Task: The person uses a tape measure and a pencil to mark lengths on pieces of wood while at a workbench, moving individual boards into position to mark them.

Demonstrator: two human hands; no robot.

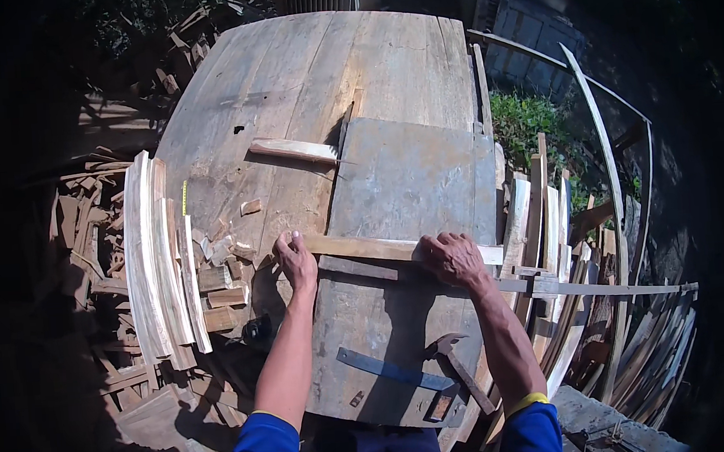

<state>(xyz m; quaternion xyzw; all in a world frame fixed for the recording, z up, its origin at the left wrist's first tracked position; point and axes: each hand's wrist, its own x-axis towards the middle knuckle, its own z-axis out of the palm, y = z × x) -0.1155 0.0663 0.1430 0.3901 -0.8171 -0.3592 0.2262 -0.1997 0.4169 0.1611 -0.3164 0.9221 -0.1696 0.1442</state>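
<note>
A long pale wooden strip (363,247) lies crosswise on the worktable, over the near part of a grey metal sheet (413,173). At its left end, my left hand (300,264) is closed on the wood, thumb up. Nearer its right end, my right hand (453,258) wraps over the strip with bent fingers. A darker, shorter bar (358,268) sits just on the near side of the strip. Closer to me lie a try square (387,369) and a claw hammer (467,377). Beyond the strip, a split wood piece (295,150) rests beside a narrow dark slot.
Long pale boards (150,264) are stacked along the table's left edge, near small offcuts (221,297) and a yellow measuring tape (184,197). More upright slats (535,215) and a long bar with a clamp (542,285) stand at right. Scrap wood (88,218) is piled at left.
</note>
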